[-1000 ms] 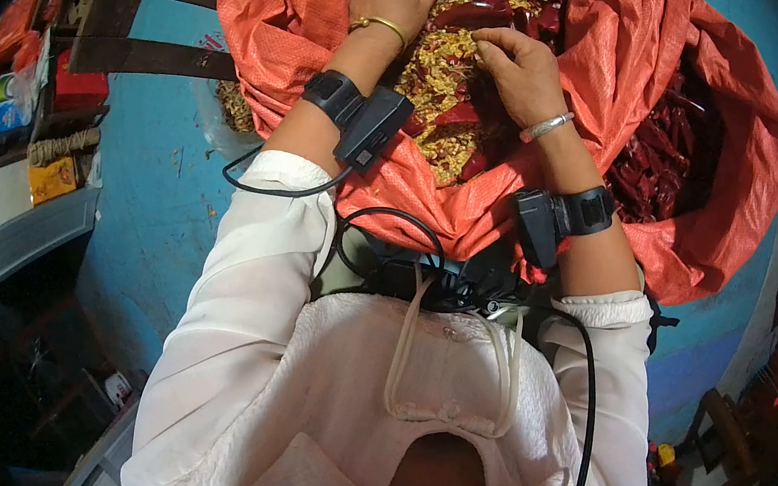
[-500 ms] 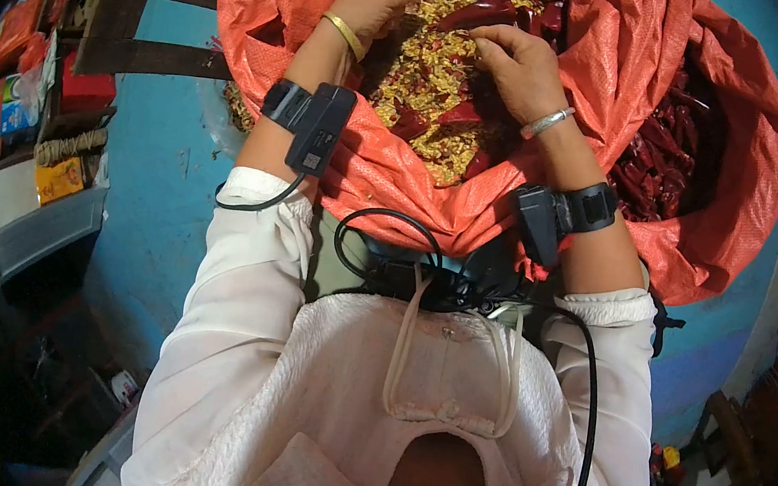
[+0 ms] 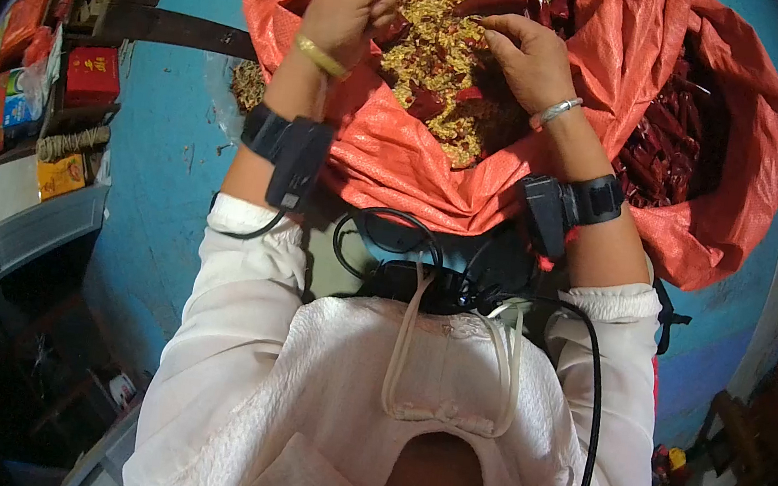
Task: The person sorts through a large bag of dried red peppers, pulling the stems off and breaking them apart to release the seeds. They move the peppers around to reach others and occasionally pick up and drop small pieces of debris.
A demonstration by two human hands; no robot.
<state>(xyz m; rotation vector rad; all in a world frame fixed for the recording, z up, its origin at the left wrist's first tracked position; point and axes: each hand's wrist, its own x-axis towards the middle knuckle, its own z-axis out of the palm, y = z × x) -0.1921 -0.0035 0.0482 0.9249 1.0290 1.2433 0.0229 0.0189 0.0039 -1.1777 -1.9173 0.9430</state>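
My left hand (image 3: 351, 13), with a gold bangle at the wrist, is over the left side of an open orange-red woven sack (image 3: 406, 182). Its fingers are curled in; whatever they grip is hidden. Facing it from the right, my right hand (image 3: 530, 61) wears a silver bangle and has thumb and forefinger brought together in a pinch. I cannot make out anything between those fingertips. Yellow seeds (image 3: 432, 49) lie in the sack between both hands, mixed with red pieces. Dark red dried chilies (image 3: 506, 3) lie farther back in the sack.
A second orange-red sack (image 3: 751, 181) on the right holds more dried chilies (image 3: 668, 146). At left are a dark wooden slatted chair (image 3: 177, 28), a clear bag of dry bits (image 3: 247, 87) and a red box (image 3: 92, 75). A black cable (image 3: 593, 414) runs from my waist.
My left hand has drawn left and up, away from the seeds, and its fingers have curled in more. My right hand has shifted slightly, still pinching. The sack's front edge sits a little higher in view.
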